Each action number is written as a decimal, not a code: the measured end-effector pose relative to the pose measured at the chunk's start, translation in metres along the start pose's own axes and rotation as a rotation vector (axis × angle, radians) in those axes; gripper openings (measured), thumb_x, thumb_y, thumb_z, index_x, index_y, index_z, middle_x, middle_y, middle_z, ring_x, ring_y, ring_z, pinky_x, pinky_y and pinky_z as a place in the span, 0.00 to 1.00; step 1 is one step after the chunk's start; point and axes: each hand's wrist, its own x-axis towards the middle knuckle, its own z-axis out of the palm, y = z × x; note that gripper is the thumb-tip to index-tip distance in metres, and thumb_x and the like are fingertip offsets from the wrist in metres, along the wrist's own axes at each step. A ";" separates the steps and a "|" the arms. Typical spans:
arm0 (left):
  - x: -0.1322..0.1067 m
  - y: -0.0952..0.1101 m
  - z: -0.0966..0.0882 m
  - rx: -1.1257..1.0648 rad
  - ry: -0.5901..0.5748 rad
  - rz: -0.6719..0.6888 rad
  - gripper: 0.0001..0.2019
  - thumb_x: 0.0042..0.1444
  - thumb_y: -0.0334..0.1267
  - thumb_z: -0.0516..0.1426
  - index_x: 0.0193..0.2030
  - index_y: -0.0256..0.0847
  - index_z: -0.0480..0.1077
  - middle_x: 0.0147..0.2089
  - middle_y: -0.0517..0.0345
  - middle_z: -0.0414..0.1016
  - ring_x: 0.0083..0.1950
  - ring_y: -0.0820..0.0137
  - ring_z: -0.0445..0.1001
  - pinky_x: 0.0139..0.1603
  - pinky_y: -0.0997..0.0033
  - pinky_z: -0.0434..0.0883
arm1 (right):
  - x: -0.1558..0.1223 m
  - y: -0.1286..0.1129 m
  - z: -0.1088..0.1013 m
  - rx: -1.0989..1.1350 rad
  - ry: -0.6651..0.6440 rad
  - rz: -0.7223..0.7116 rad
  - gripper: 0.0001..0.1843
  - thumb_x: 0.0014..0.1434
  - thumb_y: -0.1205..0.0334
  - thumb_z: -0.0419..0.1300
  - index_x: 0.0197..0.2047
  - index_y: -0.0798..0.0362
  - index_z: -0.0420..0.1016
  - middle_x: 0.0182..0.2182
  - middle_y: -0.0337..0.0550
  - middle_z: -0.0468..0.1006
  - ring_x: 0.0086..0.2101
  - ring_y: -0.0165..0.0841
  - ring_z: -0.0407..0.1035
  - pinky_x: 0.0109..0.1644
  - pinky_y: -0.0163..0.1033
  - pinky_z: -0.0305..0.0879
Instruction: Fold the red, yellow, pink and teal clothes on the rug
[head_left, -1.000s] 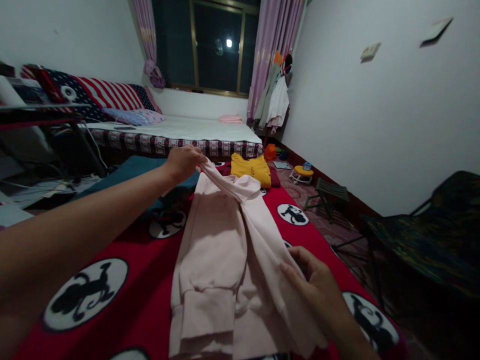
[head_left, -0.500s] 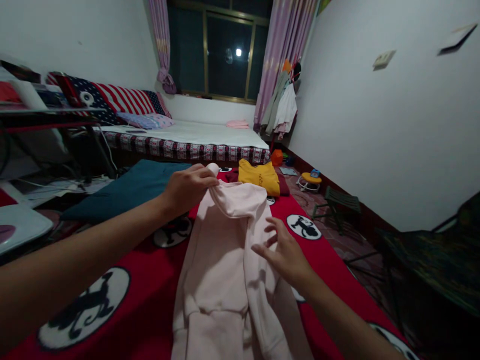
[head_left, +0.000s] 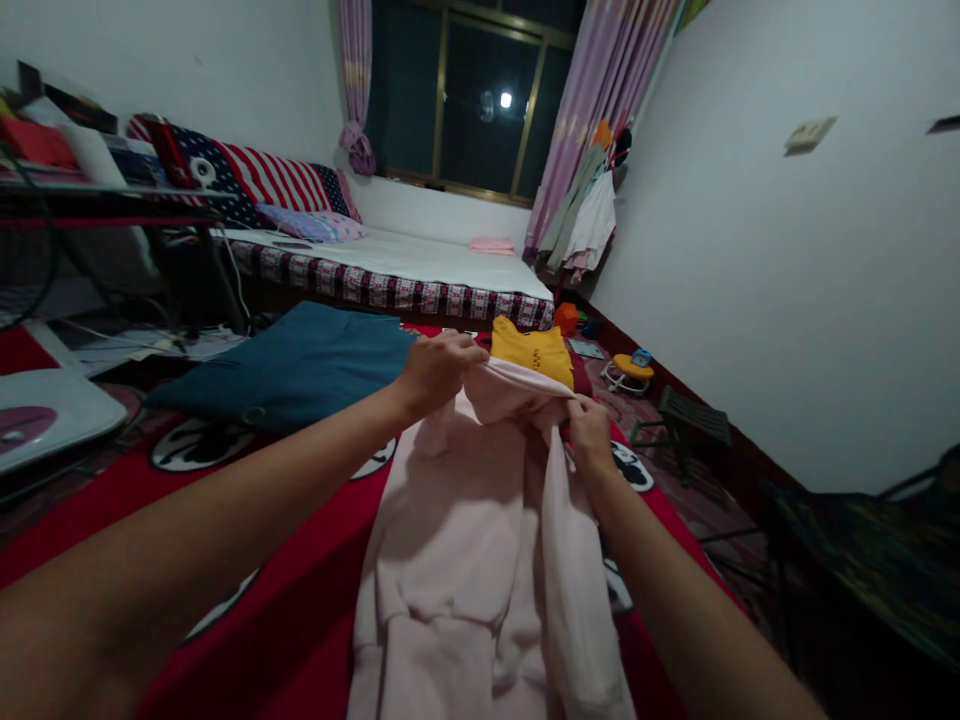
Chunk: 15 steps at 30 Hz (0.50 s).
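A pale pink sweatshirt [head_left: 457, 520] lies lengthwise before me on a red blanket [head_left: 300, 590] with black-and-white round prints. My left hand [head_left: 442, 370] pinches the far end of the sweatshirt at its left side. At the right side of that same end, my right hand [head_left: 591, 430] is closed on the fabric. Between both hands the edge is lifted and stretched taut, while the body and sleeves rest on the blanket. Just past the raised edge is a folded yellow garment [head_left: 532, 348] with small dark lettering.
A teal folded cloth [head_left: 322, 360] spreads to the left. Behind stands a bed [head_left: 420, 265] with a patterned side. A folding stool [head_left: 690, 420], a yellow-topped small seat [head_left: 631, 368] and a camouflage chair [head_left: 862, 560] are on the right. A white tabletop [head_left: 60, 420] juts in at left.
My right hand has gone from open above the sweatshirt to gripping its far edge. My left hand has shifted right with its corner, and the edge is now pulled straight. The view has turned slightly.
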 end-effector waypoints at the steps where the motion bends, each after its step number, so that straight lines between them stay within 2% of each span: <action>1: -0.003 -0.002 0.001 -0.024 0.003 -0.036 0.15 0.57 0.28 0.52 0.43 0.46 0.77 0.43 0.56 0.78 0.44 0.65 0.72 0.39 0.69 0.69 | -0.004 -0.005 0.000 -0.012 -0.010 -0.055 0.12 0.51 0.57 0.48 0.22 0.53 0.66 0.19 0.36 0.65 0.23 0.30 0.59 0.26 0.33 0.54; 3: -0.009 -0.003 -0.007 -0.078 0.046 -0.089 0.15 0.57 0.28 0.51 0.43 0.46 0.77 0.45 0.57 0.77 0.46 0.66 0.72 0.43 0.68 0.69 | -0.015 -0.017 0.002 -0.046 -0.012 -0.159 0.13 0.55 0.57 0.48 0.25 0.53 0.68 0.23 0.38 0.69 0.27 0.31 0.62 0.30 0.34 0.58; 5: -0.017 -0.007 -0.024 -0.116 0.134 -0.110 0.16 0.56 0.27 0.51 0.43 0.45 0.76 0.47 0.58 0.77 0.48 0.67 0.71 0.47 0.68 0.68 | -0.030 -0.030 0.004 -0.068 -0.043 -0.240 0.14 0.58 0.58 0.48 0.30 0.53 0.71 0.28 0.41 0.72 0.31 0.33 0.65 0.34 0.35 0.61; 7: -0.028 -0.017 -0.045 -0.128 0.223 -0.093 0.16 0.55 0.26 0.50 0.43 0.44 0.75 0.49 0.60 0.76 0.50 0.69 0.70 0.53 0.69 0.66 | -0.048 -0.038 0.005 -0.048 -0.206 -0.304 0.13 0.59 0.59 0.49 0.38 0.54 0.73 0.35 0.44 0.74 0.34 0.32 0.67 0.36 0.35 0.63; 9: -0.044 -0.037 -0.064 -0.093 0.211 -0.067 0.14 0.55 0.28 0.51 0.42 0.43 0.75 0.50 0.59 0.75 0.52 0.68 0.68 0.56 0.67 0.64 | -0.069 -0.038 0.002 -0.008 -0.455 -0.366 0.15 0.59 0.61 0.51 0.47 0.53 0.71 0.44 0.46 0.73 0.35 0.31 0.69 0.36 0.34 0.65; 10: -0.053 -0.050 -0.070 -0.047 0.143 -0.062 0.12 0.54 0.29 0.52 0.38 0.43 0.76 0.48 0.58 0.75 0.52 0.67 0.68 0.56 0.65 0.63 | -0.079 -0.036 -0.001 -0.003 -0.556 -0.396 0.16 0.59 0.61 0.52 0.51 0.52 0.70 0.48 0.47 0.71 0.37 0.31 0.69 0.38 0.35 0.66; 11: -0.062 -0.062 -0.074 0.022 0.014 -0.065 0.11 0.53 0.28 0.53 0.34 0.42 0.76 0.46 0.57 0.76 0.52 0.64 0.68 0.55 0.62 0.63 | -0.090 -0.032 -0.004 -0.015 -0.618 -0.423 0.18 0.60 0.62 0.53 0.53 0.51 0.69 0.50 0.48 0.69 0.40 0.31 0.69 0.41 0.36 0.67; 13: -0.075 -0.084 -0.075 0.152 -0.268 -0.085 0.09 0.46 0.26 0.55 0.27 0.40 0.76 0.44 0.54 0.77 0.51 0.59 0.68 0.53 0.57 0.64 | -0.108 -0.023 -0.010 -0.086 -0.662 -0.452 0.17 0.60 0.64 0.53 0.52 0.50 0.69 0.51 0.48 0.69 0.45 0.33 0.68 0.47 0.38 0.66; 15: -0.079 -0.093 -0.068 0.205 -0.428 -0.111 0.09 0.42 0.25 0.56 0.24 0.40 0.76 0.45 0.52 0.78 0.50 0.57 0.69 0.52 0.55 0.64 | -0.122 -0.015 -0.013 -0.168 -0.689 -0.461 0.14 0.60 0.65 0.54 0.50 0.49 0.71 0.50 0.47 0.70 0.47 0.35 0.66 0.50 0.40 0.64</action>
